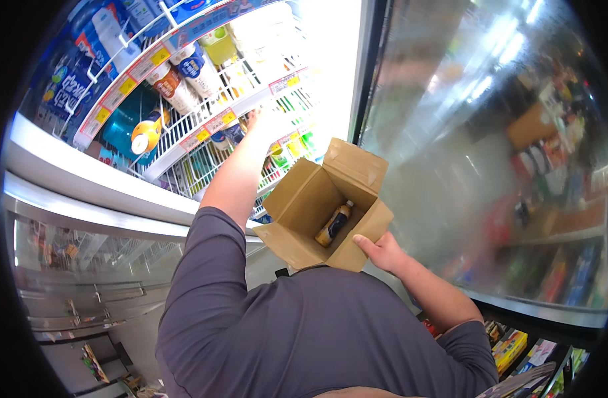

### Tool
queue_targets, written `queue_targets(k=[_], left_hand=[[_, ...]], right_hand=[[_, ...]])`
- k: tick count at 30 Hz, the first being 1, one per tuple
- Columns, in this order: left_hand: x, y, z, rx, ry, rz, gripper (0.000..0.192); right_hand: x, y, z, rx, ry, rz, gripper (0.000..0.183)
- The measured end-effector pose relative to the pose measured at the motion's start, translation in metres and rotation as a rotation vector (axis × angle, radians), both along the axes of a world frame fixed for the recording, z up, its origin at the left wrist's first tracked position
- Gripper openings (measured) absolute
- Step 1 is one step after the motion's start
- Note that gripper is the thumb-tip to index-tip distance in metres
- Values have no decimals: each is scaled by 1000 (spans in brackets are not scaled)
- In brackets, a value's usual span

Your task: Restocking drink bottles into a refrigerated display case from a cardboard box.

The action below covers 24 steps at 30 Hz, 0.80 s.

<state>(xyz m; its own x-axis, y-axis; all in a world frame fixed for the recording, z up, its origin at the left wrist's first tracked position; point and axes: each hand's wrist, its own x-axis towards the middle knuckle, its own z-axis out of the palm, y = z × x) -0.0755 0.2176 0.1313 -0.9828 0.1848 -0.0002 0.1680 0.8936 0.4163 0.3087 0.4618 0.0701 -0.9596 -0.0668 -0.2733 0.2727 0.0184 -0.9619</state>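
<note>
My right hand [384, 252] grips the side flap of an open cardboard box [300, 196] in front of my chest, thumb on the flap's inner face. Inside, a single bottle [334, 224] with a dark label and yellow-orange contents lies on its side. My left arm stretches into a lit refrigerated display case. My left hand [254, 119] is at the front edge of a wire shelf [212, 124], its fingers partly lost in glare. Just below it are dark-blue-labelled bottles [233, 133]; whether it touches one cannot be made out.
On the shelf above stand white bottles with brown [172, 88] and blue labels [197, 69]. An orange-capped bottle [147, 135] lies tilted at the left. Large blue water bottles [70, 84] fill the far left. The opened glass door [433, 164] stands to my right, with packaged goods [512, 350] below it.
</note>
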Motion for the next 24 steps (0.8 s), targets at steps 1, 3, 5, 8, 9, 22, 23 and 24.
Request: queue_targets(k=[1, 3, 5, 8, 9, 22, 23, 24], left_hand=[[7, -1, -1, 18, -38, -23, 54], [21, -8, -1, 52, -110, -66, 44], [62, -24, 11, 249, 124, -128, 31], [147, -98, 43, 393, 1005, -250, 32], [149, -129, 49, 357, 1170, -42, 48], [117, -229, 150, 115, 1175, 2, 62], [127, -229, 148, 181, 1155, 46, 58], [144, -216, 157, 189, 1152, 42, 58]], right_hand=[[-2, -1, -2, 26, 16, 14, 27], [3, 0, -6, 15, 13, 9, 28], [-1, 5, -9, 4, 13, -12, 30], [4, 8, -5, -23, 29, -33, 28], [3, 8, -3, -6, 33, -22, 29], [-3, -1, 5, 8, 118, 11, 32], [-3, -2, 5, 11, 116, 18, 32], [-2, -1, 7, -6, 107, -7, 32]])
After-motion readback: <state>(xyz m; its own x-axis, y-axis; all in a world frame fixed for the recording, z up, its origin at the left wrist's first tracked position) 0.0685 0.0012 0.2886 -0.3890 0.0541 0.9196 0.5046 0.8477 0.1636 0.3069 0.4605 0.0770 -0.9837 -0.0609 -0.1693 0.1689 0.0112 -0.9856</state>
